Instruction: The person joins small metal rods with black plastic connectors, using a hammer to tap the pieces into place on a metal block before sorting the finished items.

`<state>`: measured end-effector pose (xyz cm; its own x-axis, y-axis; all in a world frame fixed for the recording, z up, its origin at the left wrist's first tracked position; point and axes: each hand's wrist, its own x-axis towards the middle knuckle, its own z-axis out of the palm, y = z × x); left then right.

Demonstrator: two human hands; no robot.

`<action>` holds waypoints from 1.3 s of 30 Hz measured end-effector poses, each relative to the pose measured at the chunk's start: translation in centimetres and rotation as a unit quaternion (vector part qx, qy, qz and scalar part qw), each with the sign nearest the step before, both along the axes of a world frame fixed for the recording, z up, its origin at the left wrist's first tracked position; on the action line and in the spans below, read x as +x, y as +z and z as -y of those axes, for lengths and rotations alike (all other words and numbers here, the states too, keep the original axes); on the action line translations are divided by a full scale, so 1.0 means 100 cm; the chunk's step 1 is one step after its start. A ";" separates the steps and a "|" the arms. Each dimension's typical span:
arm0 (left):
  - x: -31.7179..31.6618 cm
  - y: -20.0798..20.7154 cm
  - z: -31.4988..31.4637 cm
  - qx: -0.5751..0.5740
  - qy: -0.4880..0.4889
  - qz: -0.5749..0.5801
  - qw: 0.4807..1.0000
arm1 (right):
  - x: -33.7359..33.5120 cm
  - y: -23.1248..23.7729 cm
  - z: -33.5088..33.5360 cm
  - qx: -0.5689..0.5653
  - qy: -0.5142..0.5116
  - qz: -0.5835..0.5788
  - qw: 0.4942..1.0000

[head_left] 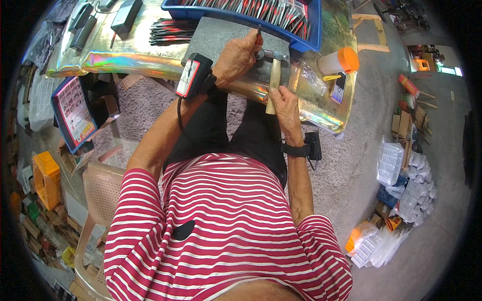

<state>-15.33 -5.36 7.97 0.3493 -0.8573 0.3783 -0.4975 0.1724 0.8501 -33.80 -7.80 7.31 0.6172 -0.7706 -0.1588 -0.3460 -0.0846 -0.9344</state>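
Note:
My right hand is wrapped round the wooden handle of a hammer. The metal hammer head lies just above a grey slab on the table, close beside my left fingertips. My left hand is closed over the slab and pinches a slim red and black piece, its dark tip pointing away from me. Most of that piece is hidden by my fingers, so its kind is unclear. Left of the slab lies a stack of similar slim red and black pieces.
Behind the slab, a blue bin holds many slim pieces. At the table's right are an orange-lidded cup, clear plastic wrap and a phone. Black devices lie at the far left. A plastic chair stands at my left.

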 end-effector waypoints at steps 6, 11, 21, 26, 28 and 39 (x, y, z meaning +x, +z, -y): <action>0.002 0.001 0.003 -0.037 -0.049 0.086 0.994 | -0.001 -0.003 0.003 -0.023 -0.009 -0.008 1.000; 0.005 -0.002 0.003 -0.070 -0.071 0.146 0.984 | 0.003 0.016 0.002 0.257 -0.055 0.098 0.960; 0.002 0.001 0.005 -0.086 -0.085 0.137 0.983 | -0.007 0.073 0.010 0.156 -0.068 0.076 0.983; 0.004 -0.001 0.002 -0.062 -0.074 0.154 0.983 | -0.007 0.117 0.004 -0.270 0.011 -0.024 0.963; 0.003 0.000 0.002 -0.060 -0.077 0.140 0.985 | -0.009 0.123 0.004 -0.313 0.022 -0.056 0.948; 0.002 -0.011 0.008 -0.074 -0.087 0.128 0.985 | -0.010 0.142 -0.001 -0.436 0.010 -0.044 0.899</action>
<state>-15.08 -6.15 6.91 0.0792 -0.8243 0.5605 -0.6452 0.3862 0.6592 -34.79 -7.72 21.46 0.6464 -0.6145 0.4522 -0.4058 -0.7788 -0.4783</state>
